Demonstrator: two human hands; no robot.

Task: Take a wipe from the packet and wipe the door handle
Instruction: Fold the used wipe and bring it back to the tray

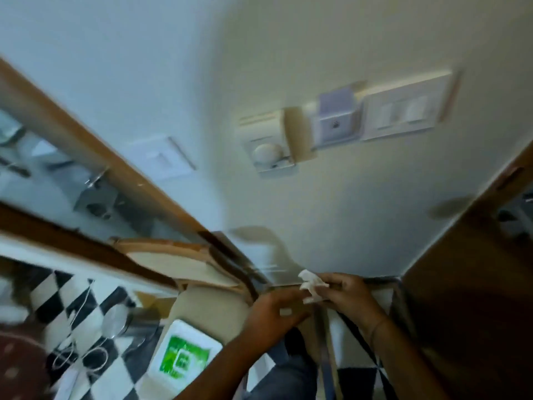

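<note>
A small crumpled white wipe [313, 284] sits between my two hands, low in the middle of the view. My right hand [349, 295] pinches its upper part. My left hand [271, 310] has curled fingers that meet the wipe's lower end, though blur hides the exact grip. The white packet with a green label [184, 356] lies flat below and left of my left hand. A brown door [461, 313] stands at the right. A blurred elongated shape near the door's edge looks like the door handle [448, 207], well above my hands.
The whole view is tilted and motion-blurred. Switch plates and a round knob [340, 122] are on the pale wall ahead. A wood-framed mirror [86, 157] runs along the left. A black-and-white chequered cloth with a white cable [80, 327] lies at the lower left.
</note>
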